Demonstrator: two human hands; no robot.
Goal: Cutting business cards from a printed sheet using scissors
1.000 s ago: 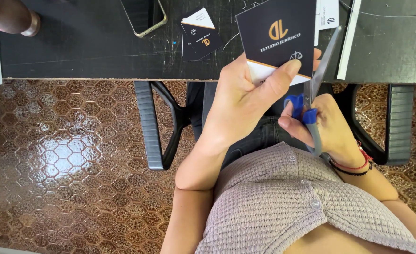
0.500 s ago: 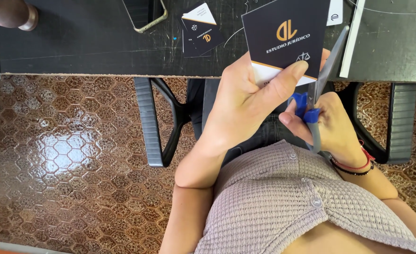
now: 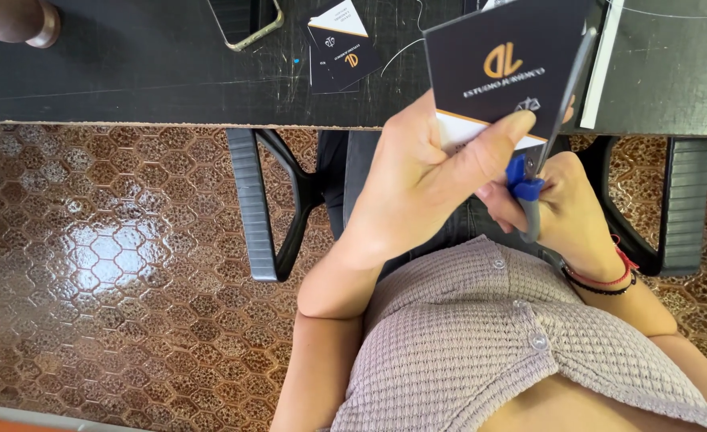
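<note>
We pinch the dark card (image 3: 501,68) by its lower edge in our left hand (image 3: 425,188); it looks light, stiff and easily creased. Our right hand (image 3: 565,212) clamps the blue-handled scissors (image 3: 541,152), blades seemingly at the card's right edge. Beyond lie the black bench (image 3: 129,72), a phone (image 3: 245,20), smaller cards (image 3: 339,42) and the brown tiled floor (image 3: 113,264).
</note>
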